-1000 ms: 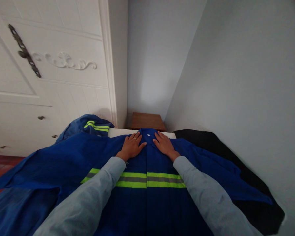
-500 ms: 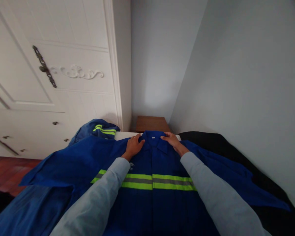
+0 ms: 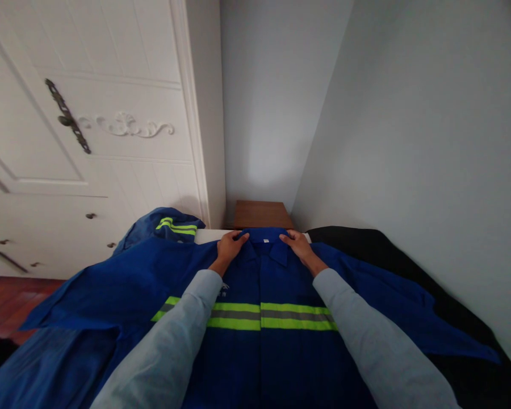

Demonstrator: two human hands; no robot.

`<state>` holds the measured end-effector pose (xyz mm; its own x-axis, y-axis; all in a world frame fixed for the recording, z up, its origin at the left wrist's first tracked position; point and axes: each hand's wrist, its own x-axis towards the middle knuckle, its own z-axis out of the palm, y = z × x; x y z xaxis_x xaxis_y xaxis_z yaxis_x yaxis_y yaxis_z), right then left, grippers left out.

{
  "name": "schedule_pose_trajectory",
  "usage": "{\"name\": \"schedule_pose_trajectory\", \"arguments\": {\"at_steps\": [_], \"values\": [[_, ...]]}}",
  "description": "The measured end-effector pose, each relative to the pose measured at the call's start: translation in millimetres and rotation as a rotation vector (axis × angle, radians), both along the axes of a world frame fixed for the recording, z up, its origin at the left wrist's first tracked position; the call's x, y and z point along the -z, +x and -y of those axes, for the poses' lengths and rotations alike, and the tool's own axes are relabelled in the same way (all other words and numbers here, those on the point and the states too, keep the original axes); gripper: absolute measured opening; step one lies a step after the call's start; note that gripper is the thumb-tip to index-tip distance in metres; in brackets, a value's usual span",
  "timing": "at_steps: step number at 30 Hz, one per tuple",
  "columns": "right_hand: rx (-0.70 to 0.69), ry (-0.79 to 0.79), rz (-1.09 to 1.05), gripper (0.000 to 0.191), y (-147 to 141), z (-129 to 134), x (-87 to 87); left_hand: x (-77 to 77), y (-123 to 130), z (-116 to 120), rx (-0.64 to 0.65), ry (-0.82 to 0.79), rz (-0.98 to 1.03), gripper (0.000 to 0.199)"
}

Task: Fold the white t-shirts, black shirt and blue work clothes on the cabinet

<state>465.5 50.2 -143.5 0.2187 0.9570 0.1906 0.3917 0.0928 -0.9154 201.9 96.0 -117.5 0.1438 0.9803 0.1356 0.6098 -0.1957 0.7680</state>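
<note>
A dark blue work jacket [image 3: 298, 289] with yellow-green and grey reflective bands lies spread out, front side up, its sleeves stretched to both sides. My left hand [image 3: 230, 247] pinches the left side of its collar [image 3: 264, 234], thumb on top. At the collar's right side my right hand [image 3: 300, 247] grips the edge between thumb and fingers. A small white label shows inside the neck, between my hands. The undersides of my fingers are hidden by the cloth.
Another blue garment with reflective bands [image 3: 157, 230] lies bunched at the back left. Black cloth [image 3: 357, 234] lies along the right wall. Behind the collar stands a brown wooden piece [image 3: 262, 215]. A white wardrobe [image 3: 145, 182] rises at the left, over a reddish floor [image 3: 15, 298].
My left hand has moved slightly left along the collar and now pinches its edge. The collar looks flatter and wider. The view has shifted slightly.
</note>
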Motion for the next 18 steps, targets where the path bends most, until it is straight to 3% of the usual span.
{"name": "schedule_pose_trajectory", "arguments": {"at_steps": [5, 11, 14, 18], "values": [[0.065, -0.024, 0.145, 0.040, -3, -6, -1.9, 0.6, 3, 2, -0.119, -0.007, 0.050, 0.031], [0.233, -0.003, 0.380, 0.028, -14, -8, 4.7, -5.0, 7, 9, -0.165, 0.043, -0.099, 0.039], [0.301, 0.027, 0.421, 0.038, -18, -8, 9.3, -6.5, 10, 11, -0.191, 0.064, -0.174, 0.042], [0.265, 0.037, 0.493, 0.042, -16, -7, 10.0, -9.3, 14, 9, -0.219, 0.041, -0.270, 0.043]]}}
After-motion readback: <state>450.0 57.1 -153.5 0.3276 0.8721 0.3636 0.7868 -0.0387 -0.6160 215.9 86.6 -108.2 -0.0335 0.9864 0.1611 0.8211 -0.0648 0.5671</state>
